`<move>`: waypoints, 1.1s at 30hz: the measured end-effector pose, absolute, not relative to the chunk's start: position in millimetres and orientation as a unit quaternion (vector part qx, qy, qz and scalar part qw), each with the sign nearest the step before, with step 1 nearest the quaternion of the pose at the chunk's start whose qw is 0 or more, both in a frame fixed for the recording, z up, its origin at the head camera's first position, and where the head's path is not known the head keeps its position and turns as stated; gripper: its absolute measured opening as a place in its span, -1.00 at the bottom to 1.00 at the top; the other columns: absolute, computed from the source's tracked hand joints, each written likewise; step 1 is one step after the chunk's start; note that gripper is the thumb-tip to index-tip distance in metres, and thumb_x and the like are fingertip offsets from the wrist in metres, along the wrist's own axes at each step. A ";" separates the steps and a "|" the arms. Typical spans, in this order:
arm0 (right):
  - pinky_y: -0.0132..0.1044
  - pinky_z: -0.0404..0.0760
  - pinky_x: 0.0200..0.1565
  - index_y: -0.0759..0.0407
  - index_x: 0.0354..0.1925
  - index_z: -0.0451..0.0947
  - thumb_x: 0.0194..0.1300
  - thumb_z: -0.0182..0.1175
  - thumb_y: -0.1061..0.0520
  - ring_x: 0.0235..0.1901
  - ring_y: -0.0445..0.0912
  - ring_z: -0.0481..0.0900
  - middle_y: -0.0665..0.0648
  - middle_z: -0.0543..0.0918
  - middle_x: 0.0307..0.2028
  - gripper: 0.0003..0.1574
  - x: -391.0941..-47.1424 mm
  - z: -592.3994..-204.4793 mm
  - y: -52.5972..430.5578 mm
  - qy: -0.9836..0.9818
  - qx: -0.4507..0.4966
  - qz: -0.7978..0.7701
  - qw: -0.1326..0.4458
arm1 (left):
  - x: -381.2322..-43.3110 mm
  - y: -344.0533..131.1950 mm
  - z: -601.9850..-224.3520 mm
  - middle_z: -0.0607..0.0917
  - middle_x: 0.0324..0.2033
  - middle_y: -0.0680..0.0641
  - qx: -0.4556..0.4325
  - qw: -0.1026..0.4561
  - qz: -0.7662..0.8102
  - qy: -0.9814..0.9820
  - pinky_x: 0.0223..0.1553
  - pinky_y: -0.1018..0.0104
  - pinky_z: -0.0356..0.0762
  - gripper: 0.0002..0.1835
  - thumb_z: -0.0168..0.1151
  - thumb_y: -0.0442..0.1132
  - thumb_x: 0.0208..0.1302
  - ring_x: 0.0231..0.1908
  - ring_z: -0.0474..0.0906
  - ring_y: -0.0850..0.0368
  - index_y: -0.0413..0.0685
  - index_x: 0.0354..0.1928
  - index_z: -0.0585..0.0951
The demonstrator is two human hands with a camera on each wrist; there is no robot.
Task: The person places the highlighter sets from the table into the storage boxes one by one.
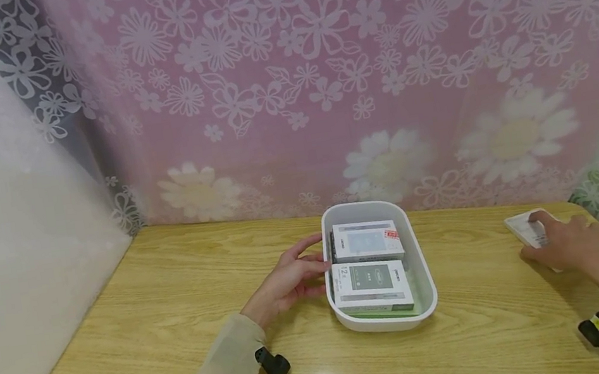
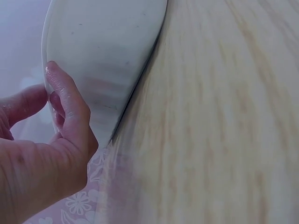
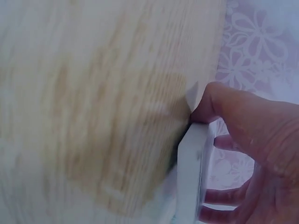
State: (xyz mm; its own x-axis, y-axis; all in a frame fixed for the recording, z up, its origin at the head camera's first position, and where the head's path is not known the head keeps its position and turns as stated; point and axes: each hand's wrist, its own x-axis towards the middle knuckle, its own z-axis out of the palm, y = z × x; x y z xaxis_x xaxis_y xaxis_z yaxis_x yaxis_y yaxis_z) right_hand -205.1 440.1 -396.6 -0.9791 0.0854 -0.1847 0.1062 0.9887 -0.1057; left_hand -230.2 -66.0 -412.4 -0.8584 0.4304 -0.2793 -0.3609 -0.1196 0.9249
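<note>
A white plastic bin (image 1: 425,284) stands near the middle of the wooden table. Inside lie two white boxes, the far one (image 1: 366,241) with a pale blue panel and a red mark, the near one (image 1: 375,278) with a grey-green panel. My left hand (image 1: 294,274) holds the bin's left rim, its fingers bent against the outer wall (image 2: 107,56). Far to the right, my right hand (image 1: 574,244) grips a flat white box (image 1: 526,228) by its edges, thumb on the near-left side. In the right wrist view that box (image 3: 191,163) is at the tabletop; whether it touches is unclear.
A green item (image 1: 380,314) shows under the near box in the bin. Behind the table (image 1: 182,331) hangs a pink flowered curtain (image 1: 263,90), with a white sheet (image 1: 11,221) at the left. Each sleeve carries a black wrist camera (image 1: 273,364).
</note>
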 end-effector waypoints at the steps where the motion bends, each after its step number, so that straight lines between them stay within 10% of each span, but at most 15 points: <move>1: 0.58 0.35 -0.37 0.30 0.39 0.06 0.25 0.23 -0.45 -0.12 0.84 0.16 0.93 0.12 -0.03 0.16 -204.6 -396.2 438.9 0.994 0.047 -0.056 0.086 | -229.8 -66.3 -412.3 0.66 -0.02 -0.11 0.029 0.264 0.747 0.610 -0.33 0.26 0.72 -0.29 0.26 -0.41 0.34 -0.20 0.69 0.14 0.18 0.49 0.37; 23: 0.74 0.18 -0.30 0.28 0.31 0.21 0.16 0.38 -0.22 -0.13 0.81 0.12 0.85 0.14 -0.07 -0.01 -196.4 -402.3 425.2 0.995 0.083 -0.045 -0.022 | -228.9 -65.9 -411.9 0.63 -0.03 -0.08 0.038 0.266 0.741 0.616 -0.36 0.30 0.69 -0.28 0.24 -0.40 0.36 -0.20 0.67 0.15 0.21 0.50 0.34; 33: 0.52 0.29 -0.42 0.21 0.25 0.30 0.22 0.35 -0.31 -0.13 0.74 0.22 0.79 0.26 0.03 -0.10 -191.8 -397.8 410.7 0.993 0.055 -0.035 -0.103 | -231.3 -65.9 -413.0 0.63 0.03 -0.13 0.034 0.264 0.742 0.615 -0.39 0.31 0.69 -0.28 0.25 -0.41 0.34 -0.21 0.67 0.14 0.22 0.50 0.35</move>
State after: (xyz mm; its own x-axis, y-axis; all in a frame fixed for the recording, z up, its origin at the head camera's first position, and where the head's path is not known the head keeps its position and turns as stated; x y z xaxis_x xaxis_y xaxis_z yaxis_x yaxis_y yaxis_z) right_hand -191.8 410.7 -397.8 -0.9729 0.1155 0.2001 0.1013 0.9917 -0.0797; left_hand -231.3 -65.9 -413.0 -0.8579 0.4341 -0.2750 -0.3505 -0.1029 0.9309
